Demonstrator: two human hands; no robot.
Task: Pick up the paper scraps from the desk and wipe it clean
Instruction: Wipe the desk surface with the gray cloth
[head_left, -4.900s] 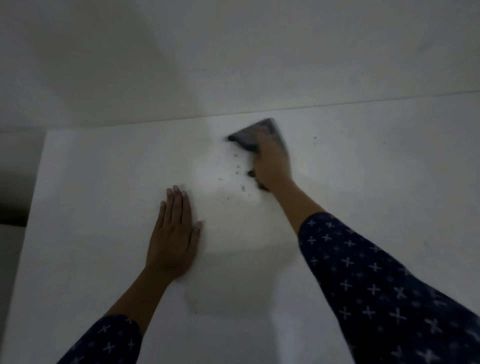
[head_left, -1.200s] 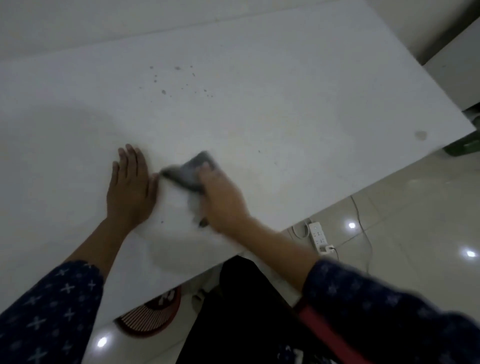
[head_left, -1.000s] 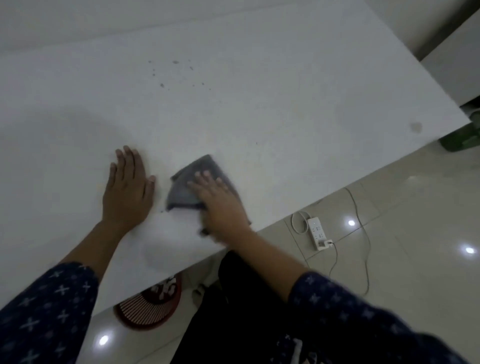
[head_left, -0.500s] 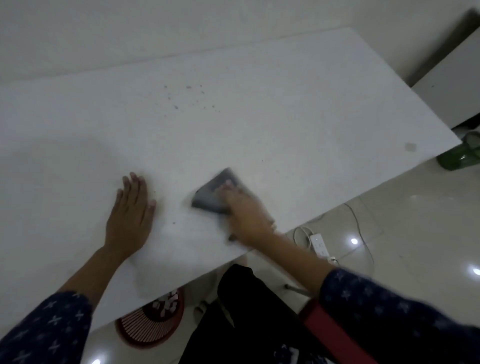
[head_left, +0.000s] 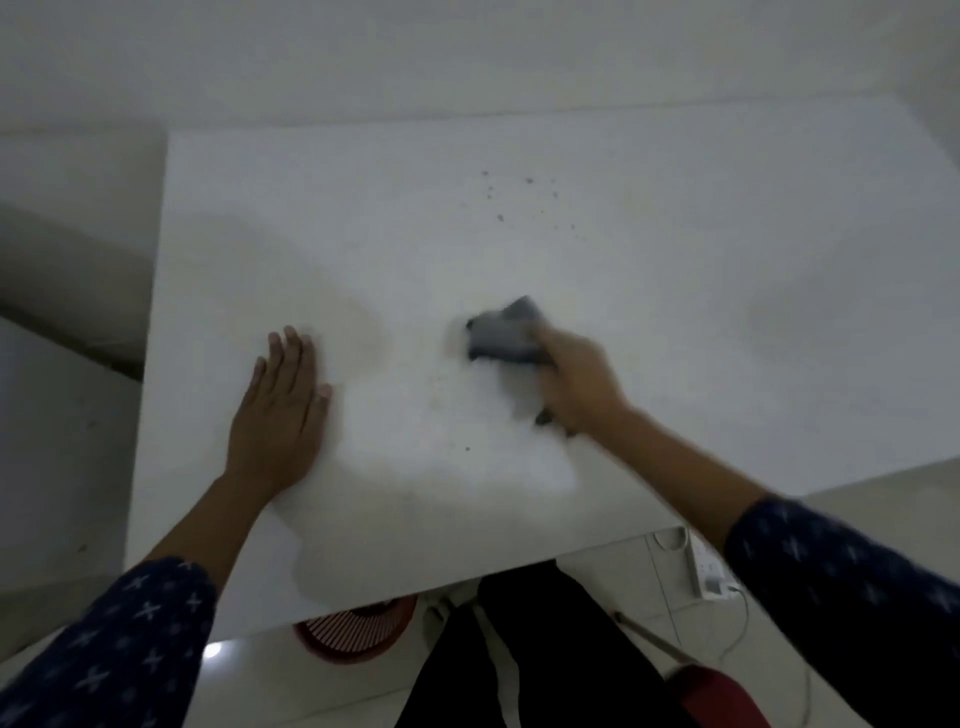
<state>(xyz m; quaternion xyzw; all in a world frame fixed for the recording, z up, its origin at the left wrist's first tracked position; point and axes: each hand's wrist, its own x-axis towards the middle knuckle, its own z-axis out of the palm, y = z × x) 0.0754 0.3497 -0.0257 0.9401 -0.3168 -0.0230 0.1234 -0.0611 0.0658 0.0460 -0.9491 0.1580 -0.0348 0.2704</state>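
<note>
The white desk (head_left: 675, 312) is filling most of the view. The left hand (head_left: 280, 410) is lying flat and open on it, palm down, fingers pointing at the far edge. The right hand (head_left: 576, 384) is pressing on a grey cloth (head_left: 501, 332) mid-desk; blur is hiding whether its fingers are flat or curled. The cloth is running lengthwise under that hand, from near right to far left, one corner pointing away. Dark specks (head_left: 519, 202) are lying beyond it.
</note>
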